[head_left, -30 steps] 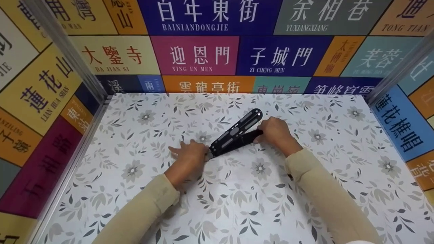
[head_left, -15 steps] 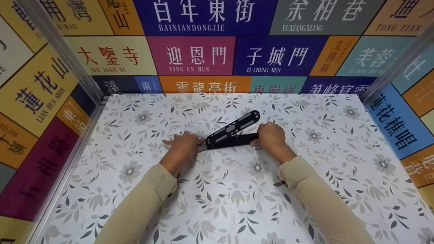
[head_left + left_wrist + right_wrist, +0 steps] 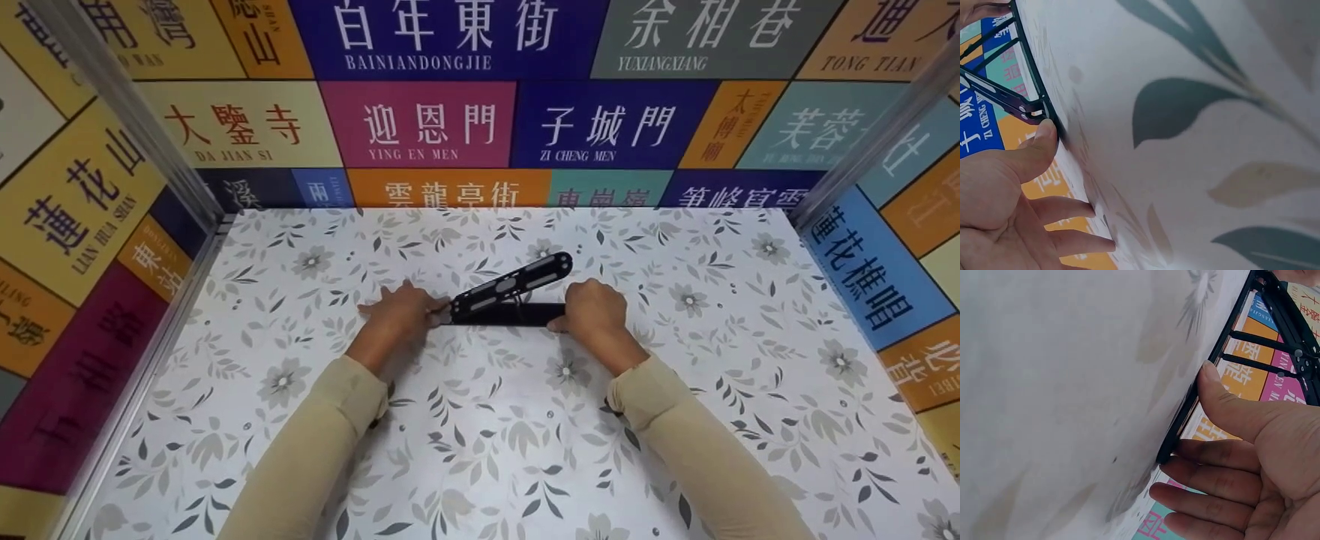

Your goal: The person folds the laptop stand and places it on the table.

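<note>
A black folding stand (image 3: 511, 285) with pale grey inlays is held low over the floral tabletop, spread in a narrow V. Its hinge end points left, and the upper arm slants up to the right. Two thin struts (image 3: 1264, 340) link the arms in the right wrist view. My left hand (image 3: 396, 319) pinches the hinge end; its thumb (image 3: 1041, 147) presses there while other fingers spread toward the table. My right hand (image 3: 598, 313) grips the free end of the lower arm (image 3: 1186, 410), thumb on one side and fingers on the other. The gripped tip is partly hidden in the head view.
White floral cloth (image 3: 480, 450) covers the table. Panels with colourful lettering (image 3: 427, 124) stand along the back and both sides, joined by metal posts (image 3: 161, 127) at the corners.
Both hands have turned the stand so its lower arm lies nearly level. The left hand has moved left and slightly away, the right hand slightly nearer. The upper arm slants less steeply.
</note>
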The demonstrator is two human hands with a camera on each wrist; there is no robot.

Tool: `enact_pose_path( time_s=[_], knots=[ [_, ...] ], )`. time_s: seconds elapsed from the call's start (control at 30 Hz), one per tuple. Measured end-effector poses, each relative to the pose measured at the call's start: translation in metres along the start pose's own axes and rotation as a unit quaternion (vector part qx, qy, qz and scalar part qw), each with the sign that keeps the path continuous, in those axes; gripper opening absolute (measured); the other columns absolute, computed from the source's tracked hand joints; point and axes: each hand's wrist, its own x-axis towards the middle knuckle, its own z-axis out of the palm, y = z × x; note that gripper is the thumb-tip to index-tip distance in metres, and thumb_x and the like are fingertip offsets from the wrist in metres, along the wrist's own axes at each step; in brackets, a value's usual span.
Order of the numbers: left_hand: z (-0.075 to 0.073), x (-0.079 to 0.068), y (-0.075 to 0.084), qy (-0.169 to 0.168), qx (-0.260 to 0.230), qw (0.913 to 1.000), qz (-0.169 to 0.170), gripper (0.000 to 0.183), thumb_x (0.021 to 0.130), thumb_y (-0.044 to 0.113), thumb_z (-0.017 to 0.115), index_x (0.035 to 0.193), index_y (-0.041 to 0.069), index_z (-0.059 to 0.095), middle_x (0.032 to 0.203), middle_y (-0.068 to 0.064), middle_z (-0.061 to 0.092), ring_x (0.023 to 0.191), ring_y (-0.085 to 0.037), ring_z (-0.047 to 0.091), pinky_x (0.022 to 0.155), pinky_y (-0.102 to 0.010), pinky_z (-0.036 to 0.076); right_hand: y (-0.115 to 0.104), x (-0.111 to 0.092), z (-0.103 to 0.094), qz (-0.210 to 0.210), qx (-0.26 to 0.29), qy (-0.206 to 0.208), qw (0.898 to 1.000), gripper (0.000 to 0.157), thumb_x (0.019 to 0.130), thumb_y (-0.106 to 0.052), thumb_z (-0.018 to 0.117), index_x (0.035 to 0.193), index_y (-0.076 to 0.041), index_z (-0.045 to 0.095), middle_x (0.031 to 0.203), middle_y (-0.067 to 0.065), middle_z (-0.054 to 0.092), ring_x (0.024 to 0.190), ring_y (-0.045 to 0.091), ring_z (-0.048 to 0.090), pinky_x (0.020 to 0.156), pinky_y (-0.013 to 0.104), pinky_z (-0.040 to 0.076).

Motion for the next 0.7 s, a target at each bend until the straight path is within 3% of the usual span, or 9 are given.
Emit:
enact_pose_path(
  time_s=[0.07, 0.1, 0.23, 0.3, 0.37, 0.47, 0.53, 0.6, 0.7],
  knots=[
    [-0.002, 0.0, -0.002, -0.002, 0.051, 0.9983, 0.028, 0.049, 0.095, 0.019, 0.069, 0.142, 0.032, 0.06, 0.167, -0.018, 0.022, 0.155, -0.049, 0.009, 0.119, -0.075, 0.007, 0.0, 0.001, -0.001, 0.001, -0.001, 0.0, 1.0, 0.049, 0.07, -0.047, 0.092, 0.078, -0.005, 0.068, 0.082, 0.016, 0.069, 0.075, 0.036, 0.068, 0.063, 0.051, 0.057],
    [-0.003, 0.0, -0.002, 0.006, 0.108, 0.9928, 0.052, 0.043, 0.096, 0.021, 0.069, 0.136, 0.034, 0.065, 0.165, -0.02, 0.027, 0.153, -0.051, 0.013, 0.114, -0.081, 0.005, -0.001, 0.001, -0.001, 0.001, -0.003, 0.0, 1.0, 0.05, 0.07, -0.048, 0.092, 0.078, -0.005, 0.068, 0.082, 0.016, 0.069, 0.075, 0.036, 0.068, 0.063, 0.051, 0.057],
    [-0.005, 0.002, -0.003, 0.004, 0.135, 0.988, 0.075, 0.04, 0.098, 0.027, 0.069, 0.137, 0.035, 0.065, 0.167, -0.021, 0.023, 0.153, -0.052, 0.011, 0.113, -0.083, 0.01, 0.0, 0.004, -0.002, -0.004, -0.008, 0.005, 1.0, 0.053, 0.066, -0.05, 0.093, 0.079, -0.006, 0.068, 0.083, 0.016, 0.069, 0.077, 0.037, 0.069, 0.063, 0.051, 0.056],
    [-0.005, 0.004, -0.003, 0.005, 0.169, 0.9814, 0.091, 0.042, 0.099, 0.028, 0.067, 0.14, 0.035, 0.062, 0.167, -0.022, 0.024, 0.153, -0.052, 0.014, 0.111, -0.084, 0.015, 0.001, 0.005, -0.003, -0.007, -0.014, 0.001, 1.0, 0.055, 0.065, -0.052, 0.092, 0.079, -0.006, 0.067, 0.084, 0.015, 0.069, 0.079, 0.037, 0.069, 0.064, 0.051, 0.056],
    [-0.003, 0.003, -0.001, 0.014, 0.193, 0.9747, 0.112, 0.037, 0.099, 0.026, 0.067, 0.135, 0.032, 0.067, 0.161, -0.022, 0.037, 0.151, -0.05, 0.026, 0.109, -0.084, 0.02, 0.003, 0.006, -0.004, -0.009, -0.019, -0.009, 1.0, 0.056, 0.064, -0.056, 0.091, 0.074, -0.008, 0.064, 0.08, 0.012, 0.067, 0.075, 0.035, 0.068, 0.062, 0.049, 0.054],
    [0.002, 0.0, 0.003, 0.049, 0.231, 0.9593, 0.155, 0.023, 0.095, 0.021, 0.068, 0.118, 0.02, 0.074, 0.134, -0.018, 0.061, 0.131, -0.043, 0.052, 0.102, -0.079, 0.036, 0.011, 0.009, -0.006, -0.022, -0.014, -0.021, 0.999, 0.053, 0.066, -0.06, 0.089, 0.068, -0.013, 0.066, 0.076, 0.007, 0.067, 0.07, 0.03, 0.066, 0.06, 0.047, 0.051],
    [0.007, -0.005, 0.01, 0.079, 0.238, 0.9518, 0.176, 0.013, 0.094, 0.021, 0.07, 0.104, 0.013, 0.073, 0.112, -0.014, 0.068, 0.113, -0.038, 0.062, 0.094, -0.071, 0.047, 0.018, 0.012, -0.008, -0.036, -0.002, -0.022, 0.999, 0.048, 0.067, -0.061, 0.088, 0.07, -0.015, 0.072, 0.079, 0.006, 0.072, 0.072, 0.029, 0.067, 0.061, 0.048, 0.052],
    [0.01, -0.01, 0.019, 0.107, 0.231, 0.9489, 0.186, 0.013, 0.094, 0.023, 0.072, 0.099, 0.011, 0.071, 0.101, -0.012, 0.071, 0.099, -0.036, 0.068, 0.084, -0.062, 0.055, 0.026, 0.016, -0.009, -0.046, 0.016, -0.02, 0.999, 0.045, 0.07, -0.059, 0.087, 0.081, -0.016, 0.08, 0.092, 0.008, 0.077, 0.082, 0.031, 0.07, 0.068, 0.051, 0.054],
    [0.017, -0.018, 0.033, 0.14, 0.189, 0.9546, 0.184, 0.019, 0.095, 0.027, 0.073, 0.095, 0.008, 0.072, 0.096, -0.013, 0.074, 0.089, -0.034, 0.071, 0.076, -0.052, 0.058, 0.038, 0.025, -0.01, -0.039, 0.051, -0.032, 0.997, 0.054, 0.076, -0.061, 0.082, 0.102, -0.014, 0.081, 0.111, 0.011, 0.076, 0.097, 0.034, 0.069, 0.076, 0.053, 0.056]
  ],
)
